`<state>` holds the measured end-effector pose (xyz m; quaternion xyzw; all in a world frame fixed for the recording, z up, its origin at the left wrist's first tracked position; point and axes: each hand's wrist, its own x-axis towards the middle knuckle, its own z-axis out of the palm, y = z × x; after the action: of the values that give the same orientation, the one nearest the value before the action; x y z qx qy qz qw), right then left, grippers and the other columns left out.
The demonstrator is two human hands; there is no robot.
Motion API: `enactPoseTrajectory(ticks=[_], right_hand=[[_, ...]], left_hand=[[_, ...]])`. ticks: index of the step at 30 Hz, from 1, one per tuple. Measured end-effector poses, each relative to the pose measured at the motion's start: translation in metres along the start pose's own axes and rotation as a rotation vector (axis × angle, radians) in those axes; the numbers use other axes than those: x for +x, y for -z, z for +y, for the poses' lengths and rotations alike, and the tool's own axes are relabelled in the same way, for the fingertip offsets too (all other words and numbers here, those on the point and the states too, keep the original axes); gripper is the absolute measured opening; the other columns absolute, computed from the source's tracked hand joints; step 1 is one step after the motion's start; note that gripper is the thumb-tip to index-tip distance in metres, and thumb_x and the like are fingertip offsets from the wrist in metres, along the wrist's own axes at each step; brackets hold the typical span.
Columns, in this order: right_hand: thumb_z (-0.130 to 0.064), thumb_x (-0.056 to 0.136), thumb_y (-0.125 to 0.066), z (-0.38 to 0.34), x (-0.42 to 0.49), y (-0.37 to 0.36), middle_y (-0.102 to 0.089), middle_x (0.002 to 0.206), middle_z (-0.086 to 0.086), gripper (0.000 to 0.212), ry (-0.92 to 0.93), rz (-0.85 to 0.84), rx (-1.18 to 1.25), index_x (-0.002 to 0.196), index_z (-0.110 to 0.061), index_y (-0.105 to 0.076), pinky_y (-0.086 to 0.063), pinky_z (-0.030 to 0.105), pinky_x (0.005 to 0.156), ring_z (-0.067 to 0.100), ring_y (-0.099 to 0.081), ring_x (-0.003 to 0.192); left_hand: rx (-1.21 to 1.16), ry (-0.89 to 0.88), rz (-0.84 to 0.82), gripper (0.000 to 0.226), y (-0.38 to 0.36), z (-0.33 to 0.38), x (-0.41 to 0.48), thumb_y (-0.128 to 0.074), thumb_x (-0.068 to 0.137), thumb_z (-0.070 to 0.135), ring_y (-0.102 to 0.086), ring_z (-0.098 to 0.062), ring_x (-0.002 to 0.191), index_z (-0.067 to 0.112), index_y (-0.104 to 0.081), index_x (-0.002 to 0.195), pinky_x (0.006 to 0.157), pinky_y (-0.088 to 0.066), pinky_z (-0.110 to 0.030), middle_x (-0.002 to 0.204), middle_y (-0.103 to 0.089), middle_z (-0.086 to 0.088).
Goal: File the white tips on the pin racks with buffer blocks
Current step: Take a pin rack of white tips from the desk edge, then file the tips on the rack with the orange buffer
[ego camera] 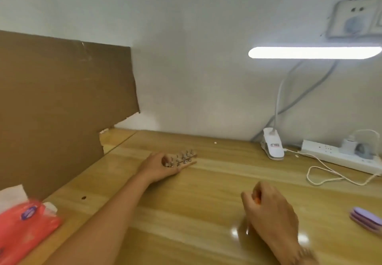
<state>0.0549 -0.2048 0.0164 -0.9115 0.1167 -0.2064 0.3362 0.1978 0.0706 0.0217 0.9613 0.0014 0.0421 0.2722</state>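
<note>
Wood-grain table (pixel 186 213) against a white wall. Pin rack (pixel 185 159) lies far-centre on it, pins upright. Left hand (pixel 163 164) grips its near end, fingers curled over it. Right hand (pixel 268 209) sits nearer, fingers curled round an orange object (pixel 257 201), blurred. Purple buffer blocks (pixel 367 219) are stacked at the right edge. Cardboard sheet (pixel 62 103) stands left.

No legible text: labels on tissue pack (pixel 31 227) and lamp clip (pixel 272 148) too blurred.
</note>
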Motion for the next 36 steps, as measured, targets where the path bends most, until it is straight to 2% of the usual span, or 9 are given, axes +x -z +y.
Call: enactPoseTrajectory(ticks=[4,8,11,16,20,24,27,31,36], right_hand=[[-0.026,0.088,-0.060,0.025,0.009,0.022,-0.057,0.076,0.000,0.016,-0.127,0.084,0.220,0.085,-0.016,-0.047,-0.048,0.041,0.070,0.027,-0.056,0.073],[-0.023,0.097,-0.054,0.074,0.006,0.068,-0.055,0.084,-0.004,0.013,0.073,0.334,0.093,0.103,-0.021,-0.043,-0.043,0.039,0.066,0.025,-0.052,0.071],[-0.041,0.095,-0.053,0.122,0.009,0.114,-0.063,0.100,0.003,0.023,-0.023,0.394,-0.093,0.110,-0.025,-0.046,-0.038,0.038,0.069,0.032,-0.057,0.081],[-0.090,0.068,-0.050,0.165,0.014,0.142,-0.056,0.128,0.001,0.078,-0.300,0.123,-0.327,0.117,-0.030,-0.052,-0.041,0.039,0.080,0.030,-0.060,0.112],[-0.075,0.077,-0.054,0.169,0.025,0.132,-0.058,0.106,-0.011,0.042,-0.139,0.044,-0.380,0.092,-0.035,-0.054,-0.040,0.033,0.071,0.022,-0.059,0.097],[-0.064,0.085,-0.055,0.175,0.042,0.128,-0.058,0.091,-0.008,0.036,-0.081,0.095,-0.399,0.084,-0.028,-0.051,-0.036,0.033,0.063,0.023,-0.052,0.080],[-0.060,0.088,-0.055,0.178,0.056,0.126,-0.064,0.096,-0.001,0.033,-0.138,0.144,-0.394,0.088,-0.027,-0.053,-0.036,0.033,0.065,0.027,-0.051,0.080],[-0.058,0.086,-0.060,0.176,0.065,0.124,-0.063,0.125,0.007,0.057,-0.262,0.182,-0.308,0.127,-0.021,-0.045,-0.044,0.040,0.081,0.035,-0.060,0.110],[-0.031,0.090,-0.055,0.171,0.053,0.125,-0.051,0.122,0.009,0.037,-0.355,0.216,-0.035,0.106,-0.019,-0.024,-0.038,0.040,0.075,0.033,-0.052,0.088]], left_hand=[[0.009,-0.203,-0.110,0.043,-0.047,0.071,-0.052,-0.074,0.065,0.067,-0.057,-0.006,0.097,0.041,-0.056,0.093,0.086,-0.050,-0.031,0.110,-0.053,0.013],[-0.013,-0.293,-0.148,0.049,-0.076,0.114,-0.084,-0.068,0.057,0.076,-0.058,-0.001,0.093,0.044,-0.054,0.092,0.084,-0.052,-0.031,0.105,-0.055,0.020],[-0.044,-0.328,-0.171,0.046,-0.088,0.136,-0.094,-0.071,0.058,0.075,-0.058,0.002,0.091,0.046,-0.055,0.091,0.082,-0.050,-0.028,0.105,-0.056,0.022],[-0.062,-0.387,-0.130,0.046,-0.110,0.159,-0.103,-0.057,0.055,0.080,-0.054,0.001,0.092,0.053,-0.051,0.092,0.074,-0.042,-0.026,0.108,-0.052,0.025],[-0.076,-0.405,-0.065,0.055,-0.114,0.157,-0.101,-0.057,0.057,0.084,-0.055,0.007,0.089,0.051,-0.053,0.101,0.070,-0.043,-0.025,0.101,-0.053,0.027],[-0.131,-0.374,-0.004,0.053,-0.116,0.160,-0.099,-0.074,0.071,0.063,-0.058,0.007,0.086,0.043,-0.046,0.112,0.070,-0.042,-0.021,0.096,-0.056,0.026],[-0.211,-0.366,-0.026,0.047,-0.117,0.160,-0.098,-0.077,0.078,0.039,-0.060,0.009,0.085,0.036,-0.048,0.115,0.071,-0.043,-0.014,0.095,-0.061,0.024],[-0.318,-0.353,-0.026,0.034,-0.113,0.156,-0.101,-0.077,0.081,0.021,-0.065,0.004,0.084,0.028,-0.053,0.103,0.083,-0.053,-0.030,0.093,-0.067,0.021],[-0.316,-0.373,-0.062,0.027,-0.108,0.156,-0.111,-0.077,0.081,0.025,-0.063,0.004,0.077,0.033,-0.055,0.094,0.079,-0.054,-0.027,0.092,-0.067,0.021]])
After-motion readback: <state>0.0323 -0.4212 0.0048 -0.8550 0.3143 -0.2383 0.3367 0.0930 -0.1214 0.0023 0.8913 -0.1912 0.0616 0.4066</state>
